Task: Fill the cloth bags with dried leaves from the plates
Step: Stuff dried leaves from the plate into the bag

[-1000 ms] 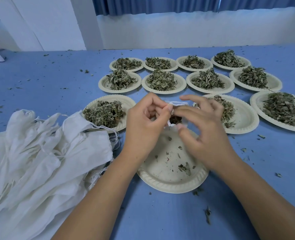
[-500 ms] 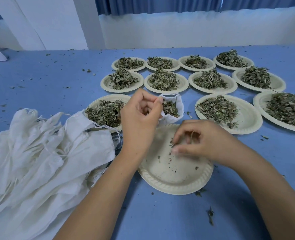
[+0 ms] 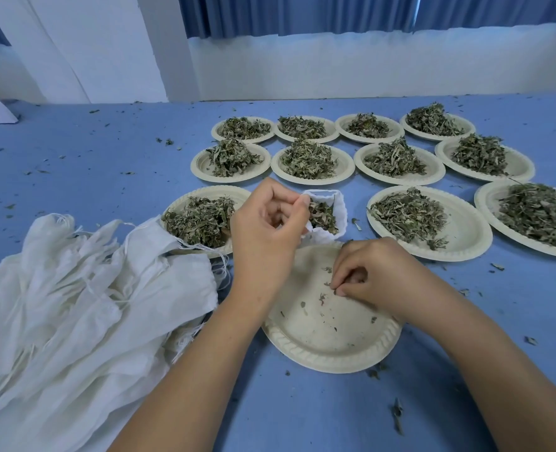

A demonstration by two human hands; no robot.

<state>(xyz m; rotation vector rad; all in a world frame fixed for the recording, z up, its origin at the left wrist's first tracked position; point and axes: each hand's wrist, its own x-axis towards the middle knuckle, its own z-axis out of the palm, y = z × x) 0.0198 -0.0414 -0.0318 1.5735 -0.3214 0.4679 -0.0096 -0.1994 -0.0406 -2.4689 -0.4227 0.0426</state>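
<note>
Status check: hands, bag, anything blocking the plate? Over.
Left hand pinches cloth bag open at rim, leaves inside. Right hand pinching leaf scraps off nearly bare plate. Nothing blocking; spare bags lie left of it.

I work in what looks like a small packing workroom. A wide table (image 3: 74, 164) under blue cloth carries paper plates (image 3: 465, 230) of dried leaves (image 3: 306, 158) set out in rows, with a heap of white cloth bags (image 3: 58, 305) at my left. Behind it stand a bare white wall (image 3: 368, 66) and blue curtains (image 3: 302, 14); little else of the room shows.
</note>
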